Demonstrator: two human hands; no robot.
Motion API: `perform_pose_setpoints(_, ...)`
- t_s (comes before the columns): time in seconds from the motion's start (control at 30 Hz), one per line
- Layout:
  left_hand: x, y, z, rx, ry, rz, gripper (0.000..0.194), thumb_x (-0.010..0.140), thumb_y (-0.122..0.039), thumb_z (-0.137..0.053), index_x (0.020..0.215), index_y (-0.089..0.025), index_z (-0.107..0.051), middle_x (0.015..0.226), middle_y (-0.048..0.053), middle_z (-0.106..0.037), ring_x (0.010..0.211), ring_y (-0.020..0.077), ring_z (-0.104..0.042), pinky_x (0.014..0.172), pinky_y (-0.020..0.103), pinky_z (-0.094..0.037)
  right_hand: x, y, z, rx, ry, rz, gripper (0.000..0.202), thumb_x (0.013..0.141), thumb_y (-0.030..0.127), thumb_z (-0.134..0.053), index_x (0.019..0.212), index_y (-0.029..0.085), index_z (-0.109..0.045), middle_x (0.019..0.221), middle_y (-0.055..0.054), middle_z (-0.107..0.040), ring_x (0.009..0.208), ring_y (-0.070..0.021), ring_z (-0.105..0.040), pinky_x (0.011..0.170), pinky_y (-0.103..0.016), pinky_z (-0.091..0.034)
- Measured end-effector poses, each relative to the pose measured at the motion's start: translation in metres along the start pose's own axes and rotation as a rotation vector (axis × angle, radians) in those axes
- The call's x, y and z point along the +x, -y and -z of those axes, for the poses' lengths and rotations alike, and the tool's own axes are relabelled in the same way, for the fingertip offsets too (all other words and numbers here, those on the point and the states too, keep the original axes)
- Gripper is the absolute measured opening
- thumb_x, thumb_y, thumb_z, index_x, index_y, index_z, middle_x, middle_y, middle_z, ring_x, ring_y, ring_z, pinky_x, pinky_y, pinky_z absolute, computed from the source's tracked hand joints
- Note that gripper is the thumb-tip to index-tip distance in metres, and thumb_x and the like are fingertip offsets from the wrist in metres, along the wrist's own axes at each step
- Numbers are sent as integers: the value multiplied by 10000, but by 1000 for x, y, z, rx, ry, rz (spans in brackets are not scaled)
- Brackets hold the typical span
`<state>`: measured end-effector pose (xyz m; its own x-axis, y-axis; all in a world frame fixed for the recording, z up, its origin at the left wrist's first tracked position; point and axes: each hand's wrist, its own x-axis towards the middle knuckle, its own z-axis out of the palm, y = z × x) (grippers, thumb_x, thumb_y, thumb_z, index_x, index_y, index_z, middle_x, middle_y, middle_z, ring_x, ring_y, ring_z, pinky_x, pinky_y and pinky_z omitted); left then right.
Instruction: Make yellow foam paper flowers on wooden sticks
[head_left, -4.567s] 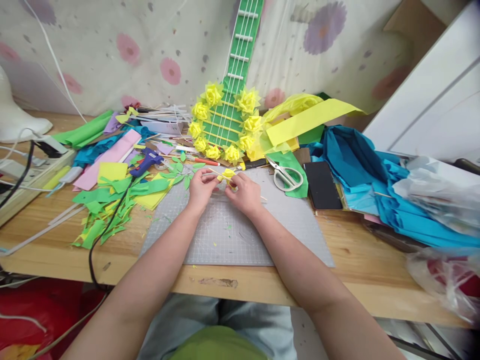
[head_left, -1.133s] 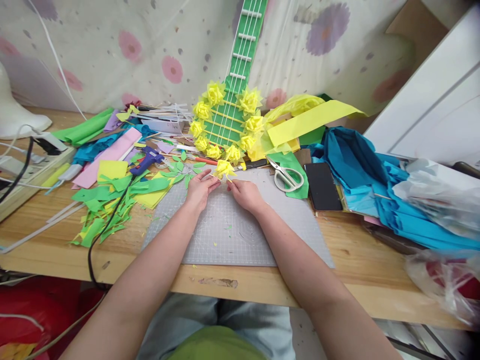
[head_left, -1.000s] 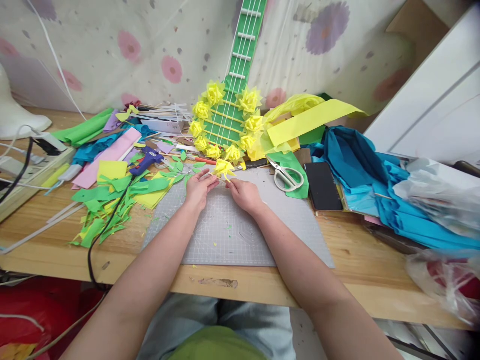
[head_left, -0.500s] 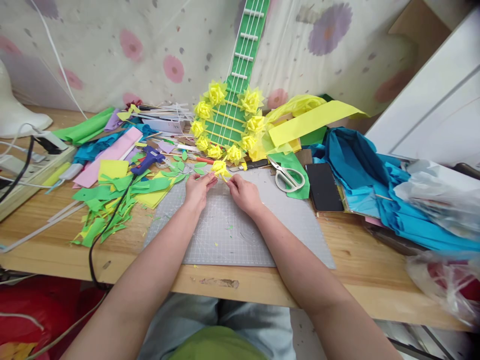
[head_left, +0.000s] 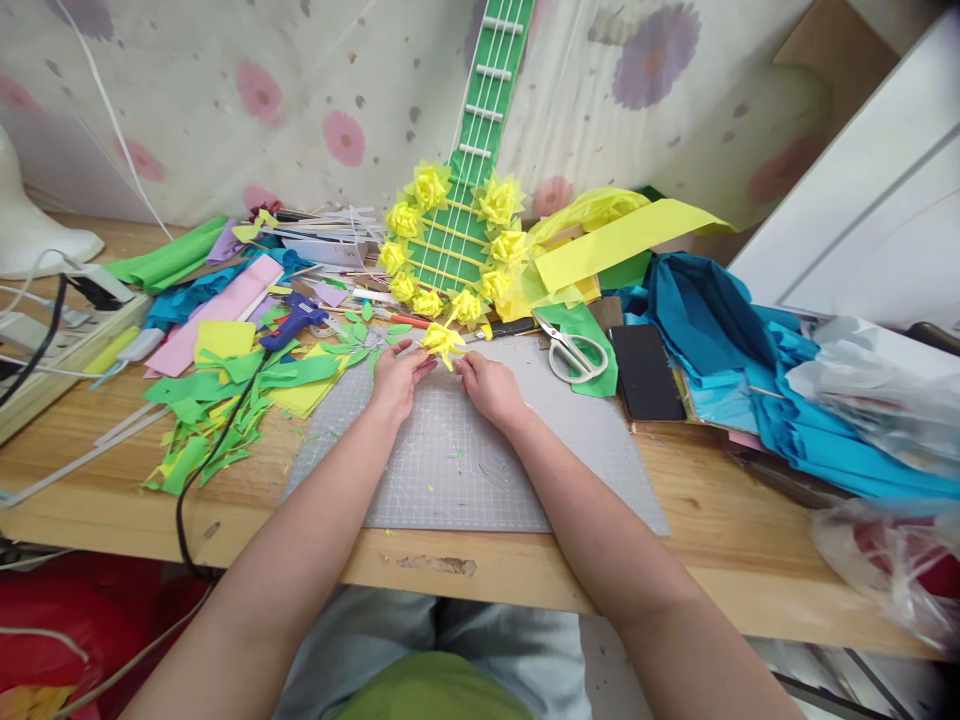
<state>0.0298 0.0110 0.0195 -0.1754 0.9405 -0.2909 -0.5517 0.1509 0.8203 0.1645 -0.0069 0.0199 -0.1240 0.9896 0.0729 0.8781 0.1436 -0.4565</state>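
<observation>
Over the far part of the grey cutting mat [head_left: 465, 470], a yellow paper flower [head_left: 442, 343] is held up between both hands. My left hand [head_left: 401, 378] pinches it from the left, fingers closed together. From the right, my right hand [head_left: 487, 382] has thumb and forefinger closed at the flower's edge. Just behind stands a green paper guitar [head_left: 448, 255] with white strings, its body ringed by several yellow paper flowers. Green paper leaves [head_left: 367, 335] on thin stems lie left of my left hand. White-handled scissors [head_left: 576, 357] rest to the right.
At left are a blue glue gun [head_left: 296, 318] with a black cord, green paper scraps [head_left: 202, 430] and a power strip [head_left: 52, 350]. At right lie a black phone [head_left: 649, 372], blue crepe paper [head_left: 705, 310] and yellow paper strips [head_left: 630, 245].
The yellow flower has turned between my fingers, and its petals now point differently. Both hands stay in nearly the same place.
</observation>
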Motion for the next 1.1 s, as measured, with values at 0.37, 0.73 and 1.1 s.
perform_pose_setpoints(0.37,2,-2,3,21,-114,-53,394,689,-20,-587,863,-208,-287,662,3,-640,617,153,-658,719,316,-525,-4,-5,-4,87,-104,62,224,849,383,-417,901,209,-549,865,-6,-654,714,-145,-573,610,-238,-335)
perform_pose_setpoints(0.73,5,0,4,-1,-109,-55,373,671,-42,-621,827,-196,-319,694,8,-629,600,135,-649,762,328,-507,0,-5,-5,-48,-44,44,301,895,367,-313,922,217,-572,847,-37,-663,741,-159,-580,605,-237,-320)
perform_pose_setpoints(1.1,3,-2,4,32,-102,-51,325,687,-18,-571,822,-191,-331,651,-9,-614,578,119,-638,747,324,-509,1,-8,-3,-88,7,60,346,909,363,-266,908,214,-578,838,-41,-663,752,-161,-587,605,-235,-318)
